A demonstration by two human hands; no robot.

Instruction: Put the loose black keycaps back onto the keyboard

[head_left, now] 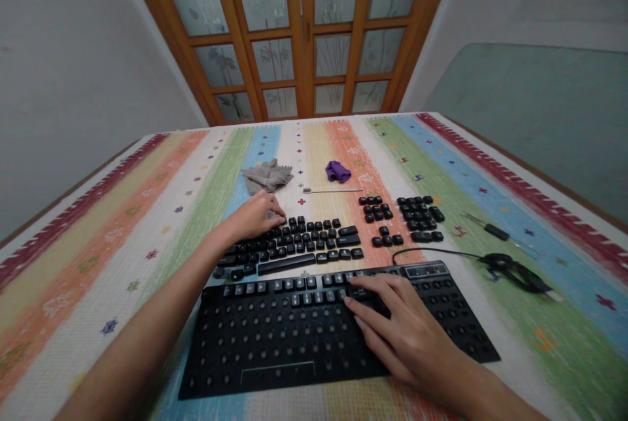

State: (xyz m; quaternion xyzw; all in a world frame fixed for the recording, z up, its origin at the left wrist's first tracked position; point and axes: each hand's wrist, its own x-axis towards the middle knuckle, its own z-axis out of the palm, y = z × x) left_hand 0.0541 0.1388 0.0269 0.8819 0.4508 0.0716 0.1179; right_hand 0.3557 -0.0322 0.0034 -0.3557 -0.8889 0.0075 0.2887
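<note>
A black keyboard [275,336] lies across the table in front of me. Keycaps sit along its top row and part of the row below; elsewhere its bare key posts show. Spread over the keyboard's right half is my right hand [405,326], its fingertips touching keycaps near the end of those rows. Beyond the keyboard, loose black keycaps [314,235] lie in rows. My left hand [258,213] reaches down to the upper left of them with fingers bent together; whatever they pinch is hidden. A long spacebar [287,264] lies closest to the keyboard.
A grey cloth [267,176], a purple cloth [338,171] and a thin brush [331,191] lie farther back. More loose keycaps [420,215] sit to the right. Beside them are a dark-handled tool [496,232] and the coiled keyboard cable [510,270].
</note>
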